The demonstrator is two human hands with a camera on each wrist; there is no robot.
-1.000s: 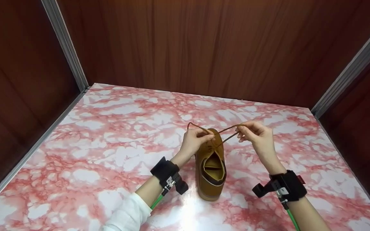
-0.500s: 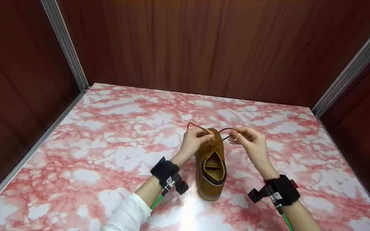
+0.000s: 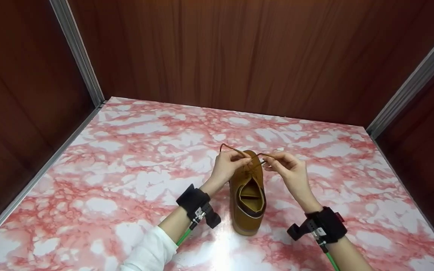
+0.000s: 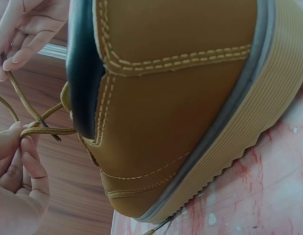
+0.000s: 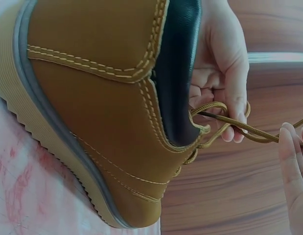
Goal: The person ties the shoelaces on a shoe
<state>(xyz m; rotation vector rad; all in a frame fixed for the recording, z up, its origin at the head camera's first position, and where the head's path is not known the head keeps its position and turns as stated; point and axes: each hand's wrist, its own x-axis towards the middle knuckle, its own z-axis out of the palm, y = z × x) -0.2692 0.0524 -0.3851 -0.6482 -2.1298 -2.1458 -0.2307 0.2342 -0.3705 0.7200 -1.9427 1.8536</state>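
We stood the tan shoe (image 3: 248, 192) upright on the pink marbled tabletop (image 3: 126, 177), near the middle, with its toe to the far side and its opening toward us. Both lace ends were already out of the eyelets and lifted above the tongue. Our left hand (image 3: 227, 165) pinched a loop of the brown lace (image 3: 236, 150) between thumb and forefinger, and our right hand (image 3: 286, 167) pinched the other strand just beside it, so each grip was clamped on the lace. In the left wrist view the strands (image 4: 43, 128) seemed to cross close to the top eyelets, but we could not say if a first knot was already there. In our judgement the bow was only begun: the loop existed, while wrapping, pulling through and tightening were left.

Compared with one second before, our right hand had come left toward the shoe, so that its fingers almost met the left hand. The left hand and the shoe had kept their place.
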